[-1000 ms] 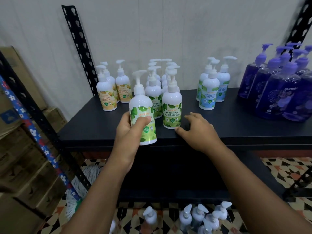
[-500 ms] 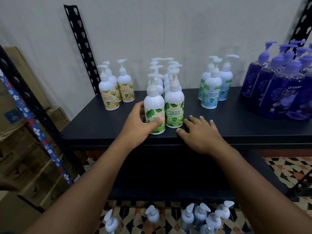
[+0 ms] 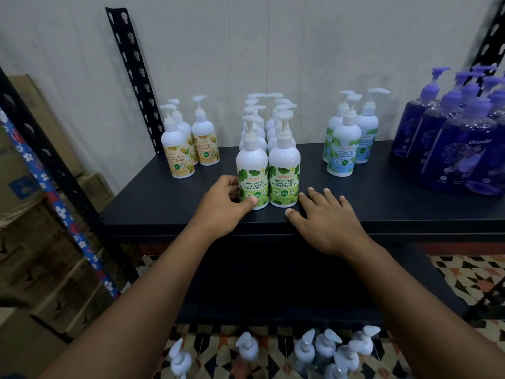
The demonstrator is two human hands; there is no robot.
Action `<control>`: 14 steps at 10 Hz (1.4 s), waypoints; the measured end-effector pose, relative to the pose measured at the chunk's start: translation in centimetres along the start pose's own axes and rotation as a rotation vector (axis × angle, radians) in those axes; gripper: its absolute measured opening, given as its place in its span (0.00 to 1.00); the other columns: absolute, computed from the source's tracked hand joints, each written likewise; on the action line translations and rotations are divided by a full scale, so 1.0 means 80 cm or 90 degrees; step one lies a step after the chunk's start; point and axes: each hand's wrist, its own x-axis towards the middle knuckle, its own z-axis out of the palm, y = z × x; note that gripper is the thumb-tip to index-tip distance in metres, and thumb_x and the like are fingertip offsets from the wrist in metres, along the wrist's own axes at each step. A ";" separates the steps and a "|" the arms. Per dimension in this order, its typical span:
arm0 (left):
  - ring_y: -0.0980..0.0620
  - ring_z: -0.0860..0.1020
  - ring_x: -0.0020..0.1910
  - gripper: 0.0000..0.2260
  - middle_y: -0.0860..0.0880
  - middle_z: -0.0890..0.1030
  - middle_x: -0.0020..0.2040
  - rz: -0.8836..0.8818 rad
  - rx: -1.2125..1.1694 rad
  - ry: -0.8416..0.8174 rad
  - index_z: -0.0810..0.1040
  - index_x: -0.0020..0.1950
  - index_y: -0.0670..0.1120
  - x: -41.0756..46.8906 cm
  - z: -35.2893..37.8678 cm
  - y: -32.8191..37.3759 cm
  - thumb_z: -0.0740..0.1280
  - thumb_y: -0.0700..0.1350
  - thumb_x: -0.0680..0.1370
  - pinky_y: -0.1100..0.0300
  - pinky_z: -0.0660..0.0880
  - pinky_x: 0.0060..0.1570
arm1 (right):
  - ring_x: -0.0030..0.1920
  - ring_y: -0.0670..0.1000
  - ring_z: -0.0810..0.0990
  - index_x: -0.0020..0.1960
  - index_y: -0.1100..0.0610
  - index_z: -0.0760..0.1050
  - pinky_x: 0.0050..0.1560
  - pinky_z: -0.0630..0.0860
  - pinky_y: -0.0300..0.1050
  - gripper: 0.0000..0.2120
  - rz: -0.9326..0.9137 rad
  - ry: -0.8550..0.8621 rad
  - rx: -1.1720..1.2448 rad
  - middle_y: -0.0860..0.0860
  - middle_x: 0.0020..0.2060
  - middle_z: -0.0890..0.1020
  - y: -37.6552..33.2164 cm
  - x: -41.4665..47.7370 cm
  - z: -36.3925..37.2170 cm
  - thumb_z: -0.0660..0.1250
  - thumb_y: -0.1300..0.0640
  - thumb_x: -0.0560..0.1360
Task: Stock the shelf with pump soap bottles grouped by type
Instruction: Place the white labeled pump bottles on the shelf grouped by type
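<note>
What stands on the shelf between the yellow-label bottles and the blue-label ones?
The head view shows two rows of green-label bottles standing there.

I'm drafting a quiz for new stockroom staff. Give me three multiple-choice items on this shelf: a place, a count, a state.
1. Where on the shelf do the purple bottles stand? A. left end B. middle C. right end
2. How many yellow-label bottles stand there? A. one B. three C. six
3. What is the left hand doing? A. gripping the front-left green-label bottle B. lying flat C. hanging free
Answers: C, they crowd the right end; B, three stand together at the left; A, its thumb and fingers wrap the bottle.
</note>
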 end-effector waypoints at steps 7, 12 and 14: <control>0.60 0.80 0.58 0.11 0.53 0.80 0.61 0.045 -0.063 0.166 0.78 0.60 0.52 -0.107 -0.004 -0.010 0.72 0.44 0.79 0.63 0.77 0.58 | 0.57 0.56 0.75 0.51 0.52 0.82 0.60 0.70 0.52 0.13 -0.051 0.282 0.212 0.51 0.53 0.80 -0.002 -0.056 0.014 0.66 0.44 0.78; 0.54 0.80 0.52 0.09 0.55 0.80 0.51 -0.300 -0.051 0.155 0.78 0.57 0.44 -0.332 0.033 -0.183 0.72 0.42 0.78 0.60 0.77 0.51 | 0.46 0.43 0.77 0.48 0.47 0.79 0.48 0.75 0.45 0.02 -0.220 -0.090 0.359 0.44 0.46 0.77 -0.090 -0.163 0.223 0.68 0.50 0.78; 0.55 0.80 0.46 0.11 0.51 0.81 0.49 -0.435 0.003 0.126 0.76 0.52 0.54 -0.384 0.049 -0.280 0.76 0.48 0.74 0.59 0.77 0.48 | 0.46 0.52 0.81 0.43 0.51 0.79 0.49 0.79 0.52 0.06 -0.128 -0.232 0.319 0.50 0.43 0.83 -0.087 -0.177 0.326 0.67 0.51 0.77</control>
